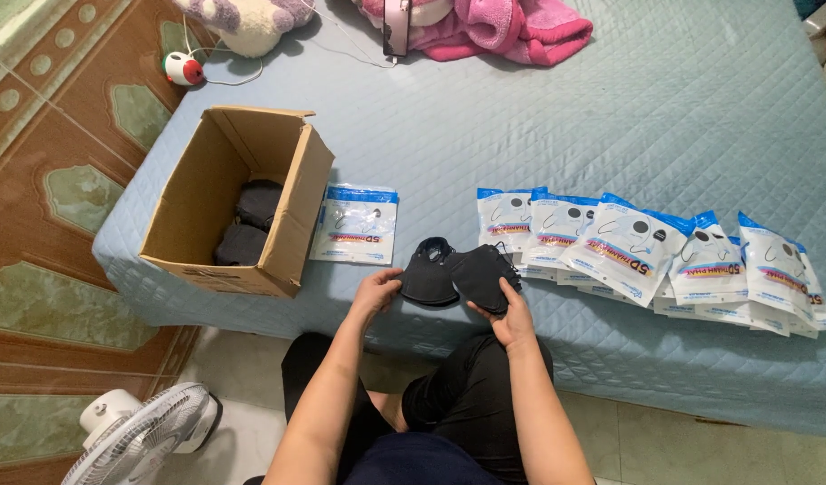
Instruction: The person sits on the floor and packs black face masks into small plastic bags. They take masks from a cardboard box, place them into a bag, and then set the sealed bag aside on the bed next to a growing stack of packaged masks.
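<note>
Black masks in my 2 hands at the near edge of the bed.

The stack of black masks lies on the blue quilted bed just in front of my knees, low and close so I can sort it seated; my left hand pinches the left bunch and my right hand is clamped under the right bunch, fingers closed on it. How many masks are in each bunch I cannot tell, they merge into 1 dark shape. To the left 1 printed pouch lies flat beside the open cardboard box, which holds more dark masks, half hidden by its wall. To the right a row of pouches overlaps, lower ones covered.
</note>
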